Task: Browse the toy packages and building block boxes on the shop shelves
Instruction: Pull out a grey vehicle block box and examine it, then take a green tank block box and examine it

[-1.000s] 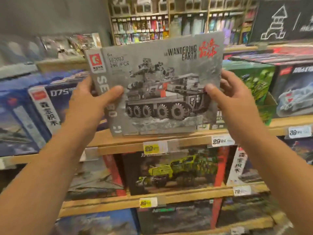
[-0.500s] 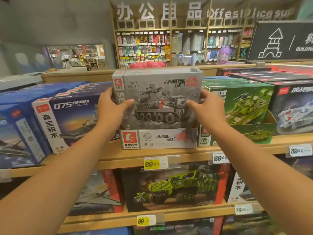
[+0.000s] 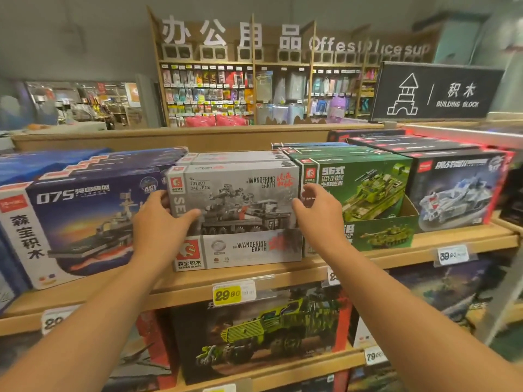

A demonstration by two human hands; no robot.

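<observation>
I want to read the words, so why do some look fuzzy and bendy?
Head view: the grey Wandering Earth box reads sharp mid-frame; the white office-supplies lettering is smeared double; the wooden shelf edge bows from the wide lens; corners blur.

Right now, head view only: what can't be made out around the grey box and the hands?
- Left hand: its fingers go behind the grey box, so the grip there is hidden.
- Price tag by the right hand's forearm: the arm covers most digits.
- Tank box: lower left hidden by the right hand.
- Far stationery shelves: packages too small and blurred to identify.
</observation>
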